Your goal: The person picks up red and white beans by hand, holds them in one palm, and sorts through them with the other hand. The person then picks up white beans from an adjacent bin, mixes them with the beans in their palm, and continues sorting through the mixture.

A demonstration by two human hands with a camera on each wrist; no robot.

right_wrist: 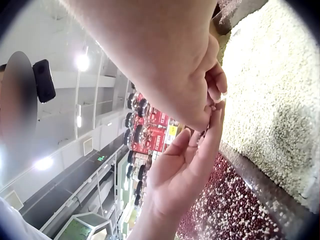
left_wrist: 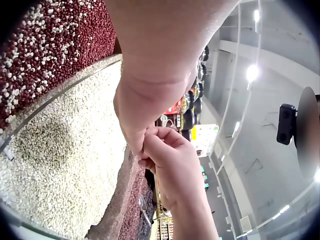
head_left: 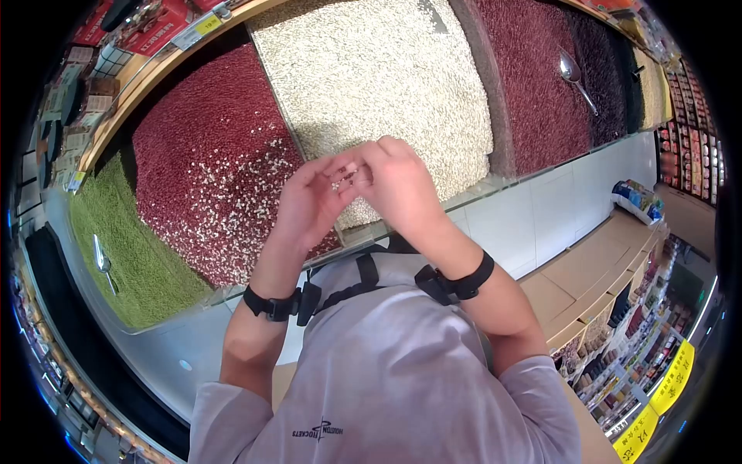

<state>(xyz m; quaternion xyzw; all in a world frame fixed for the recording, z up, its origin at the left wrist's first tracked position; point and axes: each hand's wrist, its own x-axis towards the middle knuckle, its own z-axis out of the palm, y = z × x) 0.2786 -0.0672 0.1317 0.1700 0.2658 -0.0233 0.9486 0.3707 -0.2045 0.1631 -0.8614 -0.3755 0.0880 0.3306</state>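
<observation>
My left hand (head_left: 309,203) is turned palm up, its fingers nearly straight. Small dark red beans (right_wrist: 202,135) show by its fingers in the right wrist view. Over these fingers bends my right hand (head_left: 398,182), its fingers curled, thumb and fingertips pinching a small pale bean (right_wrist: 213,106). In the left wrist view the right hand (left_wrist: 175,162) meets the left hand (left_wrist: 135,130), which hides the fingertips. Both hands are above the front of a bin of pale grains (head_left: 379,69). Left of it lies a bin of dark red beans (head_left: 201,100) with pale grains scattered over its front.
A clear rim (head_left: 464,193) runs along the front of the bins. Green beans (head_left: 147,255) with a metal scoop (head_left: 101,259) lie at far left. Another scoop (head_left: 570,71) rests on purplish-red grain (head_left: 533,116) at right. Jars (right_wrist: 145,120) with red labels stand behind.
</observation>
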